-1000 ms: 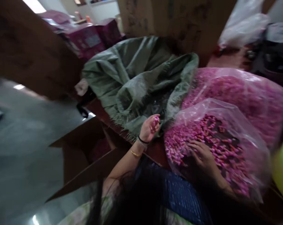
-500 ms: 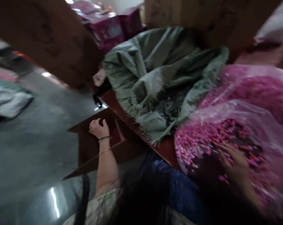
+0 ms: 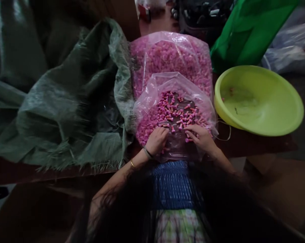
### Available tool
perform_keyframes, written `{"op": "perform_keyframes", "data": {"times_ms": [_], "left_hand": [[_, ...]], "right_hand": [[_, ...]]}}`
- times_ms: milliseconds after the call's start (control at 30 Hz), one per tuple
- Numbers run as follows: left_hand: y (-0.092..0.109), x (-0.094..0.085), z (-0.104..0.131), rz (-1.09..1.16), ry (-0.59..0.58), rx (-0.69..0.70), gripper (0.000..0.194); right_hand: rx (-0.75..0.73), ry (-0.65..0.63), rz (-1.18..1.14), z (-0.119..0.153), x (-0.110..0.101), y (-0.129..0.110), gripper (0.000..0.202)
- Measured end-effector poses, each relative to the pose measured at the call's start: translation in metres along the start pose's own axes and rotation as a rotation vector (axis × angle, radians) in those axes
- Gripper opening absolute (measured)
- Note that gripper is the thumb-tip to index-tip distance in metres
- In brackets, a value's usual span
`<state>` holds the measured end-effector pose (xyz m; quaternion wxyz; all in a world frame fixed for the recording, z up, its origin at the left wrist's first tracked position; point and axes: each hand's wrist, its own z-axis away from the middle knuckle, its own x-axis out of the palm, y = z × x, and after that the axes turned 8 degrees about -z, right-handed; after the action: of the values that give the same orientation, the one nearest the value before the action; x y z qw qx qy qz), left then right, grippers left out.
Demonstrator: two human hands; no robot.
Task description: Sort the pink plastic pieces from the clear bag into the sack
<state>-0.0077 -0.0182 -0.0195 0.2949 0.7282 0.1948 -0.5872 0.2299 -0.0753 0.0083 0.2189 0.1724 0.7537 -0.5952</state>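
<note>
A clear pink plastic bag (image 3: 165,79) lies opened out in front of me. Many small pink pieces (image 3: 172,109) with orange-tan ends are spread over it, heaped at its left side. My left hand (image 3: 156,140) is at the near left of the spread, its fingers curled together beside the pieces; anything within them is hidden. Across a narrow gap, my right hand (image 3: 200,136) has thumb and fingertips drawn together among the pieces at the near right. Whatever sits in that pinch is too small to make out.
Behind lies a full bag of pink pieces (image 3: 167,54). A rumpled green woven sack (image 3: 53,101) covers the table's left. At right, a yellow-green basin (image 3: 276,108) holds a few small bits, with a bright green bag (image 3: 246,33) behind it. The table's near edge (image 3: 76,173) runs before me.
The view has swung right, away from the cardboard box on the floor. My left hand has left that box and come to the pink pieces beside my right hand, closing its fingers.
</note>
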Motion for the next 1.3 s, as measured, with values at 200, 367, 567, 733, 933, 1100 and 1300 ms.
{"op": "perform_keyframes", "data": {"times_ms": [200, 367, 567, 733, 933, 1100, 1300], "left_hand": [[-0.005, 0.002, -0.021, -0.049, -0.026, -0.102, 0.027], [-0.003, 0.001, -0.022, -0.033, -0.049, -0.116, 0.034], [-0.008, 0.0, -0.035, -0.057, 0.076, -0.222, 0.038], [-0.005, -0.008, -0.058, -0.101, -0.158, -0.37, 0.027], [-0.018, -0.009, -0.046, 0.269, 0.011, -0.402, 0.025], [-0.028, -0.012, -0.03, 1.095, 0.227, -0.543, 0.034], [-0.028, -0.014, -0.026, 1.408, 0.189, -0.577, 0.038]], "right_hand": [[-0.04, -0.066, -0.069, -0.022, 0.007, -0.003, 0.022], [-0.125, -0.122, -0.035, -0.071, 0.02, 0.005, 0.022], [-0.02, -0.017, 0.258, -0.097, 0.048, 0.028, 0.028], [0.05, -0.066, 0.505, -0.106, 0.077, 0.033, 0.047], [0.092, 0.024, 0.015, -0.107, 0.048, 0.045, 0.033], [0.448, 0.008, -0.821, -0.107, 0.026, 0.052, 0.035], [0.43, -0.01, -0.897, -0.102, 0.024, 0.023, 0.036]]}}
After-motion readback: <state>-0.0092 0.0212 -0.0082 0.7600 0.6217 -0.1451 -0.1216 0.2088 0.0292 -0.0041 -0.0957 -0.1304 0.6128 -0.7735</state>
